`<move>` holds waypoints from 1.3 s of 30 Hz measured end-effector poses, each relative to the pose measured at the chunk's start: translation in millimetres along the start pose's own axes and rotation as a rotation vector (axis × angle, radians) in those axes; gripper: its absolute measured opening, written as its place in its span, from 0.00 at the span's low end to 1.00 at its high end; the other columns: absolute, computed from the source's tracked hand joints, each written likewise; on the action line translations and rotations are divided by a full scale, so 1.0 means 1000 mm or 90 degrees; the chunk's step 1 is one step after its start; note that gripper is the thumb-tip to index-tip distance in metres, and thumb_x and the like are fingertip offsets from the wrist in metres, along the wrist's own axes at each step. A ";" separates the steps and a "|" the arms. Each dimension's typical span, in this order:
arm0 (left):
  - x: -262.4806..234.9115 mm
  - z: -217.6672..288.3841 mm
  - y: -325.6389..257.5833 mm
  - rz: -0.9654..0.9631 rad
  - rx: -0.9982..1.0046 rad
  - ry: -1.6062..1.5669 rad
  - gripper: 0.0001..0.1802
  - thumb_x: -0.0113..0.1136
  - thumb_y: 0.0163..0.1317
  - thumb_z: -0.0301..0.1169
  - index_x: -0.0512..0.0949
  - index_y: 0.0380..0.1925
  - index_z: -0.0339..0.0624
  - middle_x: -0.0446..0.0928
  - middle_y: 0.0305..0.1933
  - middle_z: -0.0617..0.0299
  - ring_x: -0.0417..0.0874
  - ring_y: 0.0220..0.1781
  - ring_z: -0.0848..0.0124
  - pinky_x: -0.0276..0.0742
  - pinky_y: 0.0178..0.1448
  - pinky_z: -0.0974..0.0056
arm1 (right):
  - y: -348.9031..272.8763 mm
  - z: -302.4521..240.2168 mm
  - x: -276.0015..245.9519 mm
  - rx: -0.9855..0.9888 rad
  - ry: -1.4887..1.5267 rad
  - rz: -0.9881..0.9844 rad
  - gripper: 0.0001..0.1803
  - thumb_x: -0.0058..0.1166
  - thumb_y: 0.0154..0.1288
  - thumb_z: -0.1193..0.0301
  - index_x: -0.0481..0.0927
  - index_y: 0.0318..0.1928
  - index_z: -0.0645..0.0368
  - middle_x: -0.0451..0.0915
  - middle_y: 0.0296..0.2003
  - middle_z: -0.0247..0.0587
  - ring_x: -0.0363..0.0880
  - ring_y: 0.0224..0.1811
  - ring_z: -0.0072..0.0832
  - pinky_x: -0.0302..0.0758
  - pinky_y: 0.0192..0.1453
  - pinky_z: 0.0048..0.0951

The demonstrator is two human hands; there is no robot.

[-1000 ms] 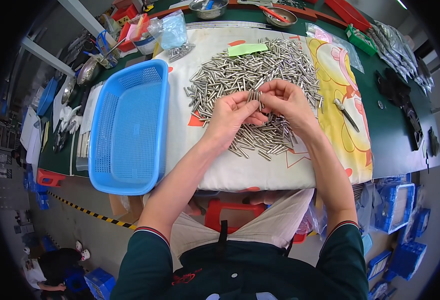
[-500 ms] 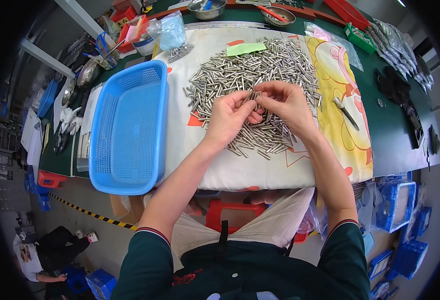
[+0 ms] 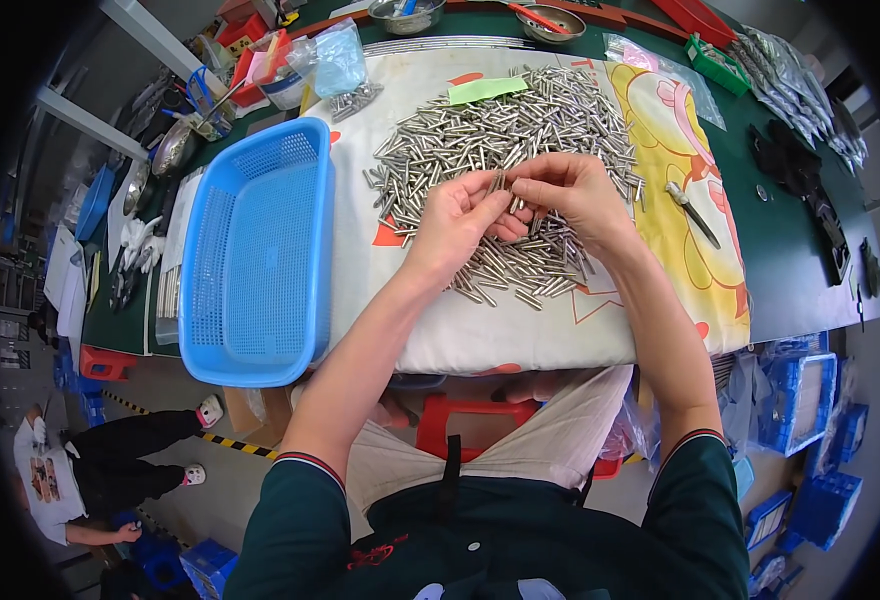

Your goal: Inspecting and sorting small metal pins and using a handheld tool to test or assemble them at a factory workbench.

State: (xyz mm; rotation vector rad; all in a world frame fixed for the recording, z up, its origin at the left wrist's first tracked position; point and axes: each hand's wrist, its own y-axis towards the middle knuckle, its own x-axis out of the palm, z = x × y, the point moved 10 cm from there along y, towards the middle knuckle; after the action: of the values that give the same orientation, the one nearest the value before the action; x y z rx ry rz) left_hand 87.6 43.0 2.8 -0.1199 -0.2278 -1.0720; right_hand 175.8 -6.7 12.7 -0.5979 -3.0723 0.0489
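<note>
Nearest me, on my left, a blue mesh basket [image 3: 245,378] stands at the near edge of the green surface [image 3: 760,235], just beside a patterned cloth [image 3: 360,220]. Farther in, my two hands meet over the pin pile [image 3: 440,150]. My left hand [image 3: 452,225] is curled, its fingers closed on a small bunch of metal pins [image 3: 500,184] that poke up past the thumb. My right hand [image 3: 582,200] comes in from the other side, thumb and forefinger nearly together at the same bunch; I think they pinch a pin, though it shows too small to be sure. Loose pins lie every which way beneath and around them. To the right, well apart, a slim dark tool [image 3: 697,218] lies on the cloth's yellow part. Farther off, a green slip [image 3: 487,91] rests on the pile's far side, and a bluish plastic bag [image 3: 340,60] sits at the cloth's far left corner. Beyond are two metal bowls [image 3: 410,30].
</note>
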 end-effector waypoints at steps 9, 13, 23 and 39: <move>0.000 -0.002 0.001 -0.029 -0.032 -0.078 0.12 0.45 0.65 0.28 0.72 0.45 0.32 0.79 0.36 0.54 0.81 0.32 0.73 0.78 0.38 0.72 | 0.003 0.024 -0.005 0.119 0.209 -0.007 0.08 0.58 0.58 0.71 0.79 0.35 0.62 0.77 0.24 0.30 0.71 0.23 0.14 0.67 0.26 0.13; -0.003 -0.002 0.000 -0.011 -0.036 -0.090 0.13 0.44 0.66 0.27 0.70 0.46 0.31 0.79 0.36 0.53 0.81 0.33 0.73 0.79 0.39 0.72 | 0.006 0.037 0.003 0.180 0.424 -0.064 0.09 0.56 0.59 0.72 0.77 0.39 0.62 0.76 0.27 0.31 0.71 0.24 0.15 0.72 0.29 0.15; -0.003 0.000 -0.001 -0.010 -0.033 -0.088 0.13 0.44 0.66 0.27 0.70 0.46 0.29 0.79 0.36 0.53 0.81 0.32 0.73 0.79 0.39 0.72 | 0.009 0.047 0.009 0.230 0.589 -0.069 0.10 0.56 0.58 0.75 0.76 0.40 0.64 0.76 0.34 0.41 0.71 0.25 0.16 0.73 0.28 0.15; -0.002 0.002 0.001 -0.010 -0.013 -0.093 0.13 0.45 0.66 0.28 0.71 0.45 0.30 0.79 0.35 0.54 0.81 0.32 0.73 0.79 0.38 0.72 | 0.005 0.042 0.010 0.247 0.626 -0.094 0.12 0.55 0.58 0.76 0.73 0.43 0.66 0.75 0.35 0.38 0.70 0.27 0.16 0.72 0.30 0.16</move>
State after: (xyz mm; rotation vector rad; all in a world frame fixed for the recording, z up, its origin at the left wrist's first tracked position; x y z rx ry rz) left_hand 87.3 45.8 4.2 -0.2161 -0.3500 -1.0825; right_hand 167.4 0.8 -29.5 -0.2460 -2.0614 0.2535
